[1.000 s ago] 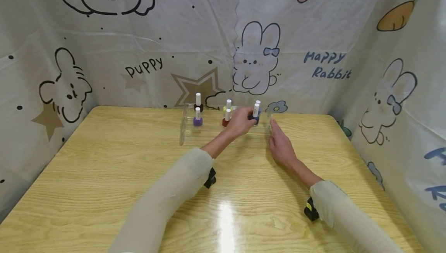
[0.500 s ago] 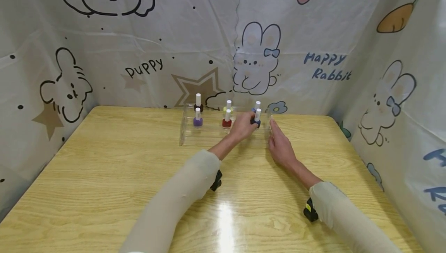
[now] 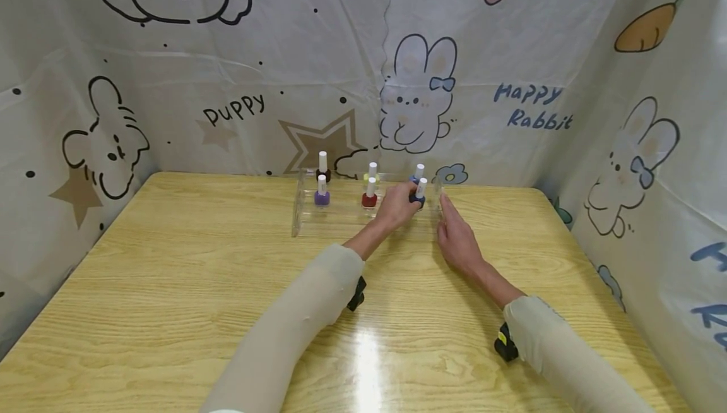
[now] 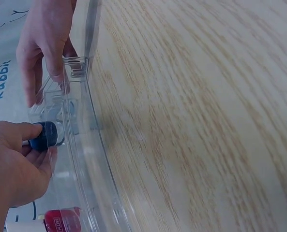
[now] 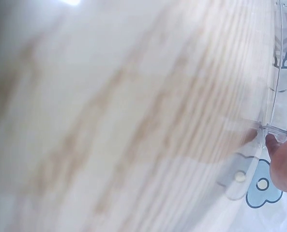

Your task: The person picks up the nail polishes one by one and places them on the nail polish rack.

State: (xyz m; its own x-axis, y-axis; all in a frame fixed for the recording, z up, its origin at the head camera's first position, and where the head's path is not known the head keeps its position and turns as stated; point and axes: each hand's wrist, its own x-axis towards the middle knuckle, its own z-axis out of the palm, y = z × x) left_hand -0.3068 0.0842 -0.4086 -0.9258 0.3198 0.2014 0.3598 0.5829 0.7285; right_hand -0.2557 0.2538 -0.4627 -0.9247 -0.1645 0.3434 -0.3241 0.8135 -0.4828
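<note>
With thumb and fingers, my left hand (image 3: 396,206) pinches a dark blue nail polish bottle (image 3: 418,198) with a white cap. The bottle is at the right end of the front row on a clear stepped display rack (image 3: 297,214); in the left wrist view its dark glass (image 4: 45,137) shows beside the rack's transparent tier. My right hand (image 3: 459,239) grips the rack's right end wall, thumb on one side and fingers on the other. Also in the front row stand a red bottle (image 3: 370,200) and a purple bottle (image 3: 322,197).
On the rack's back tier stand a dark brown bottle (image 3: 323,175), a yellow bottle (image 3: 372,177) and a blue bottle (image 3: 418,175), all white-capped. A wooden table (image 3: 187,274) lies beneath. Printed cloth (image 3: 318,53) hangs behind and at both sides.
My left hand has moved slightly right and lower with the dark blue bottle, uncovering more of the red bottle and the blue one behind. The right hand keeps its grip on the rack.
</note>
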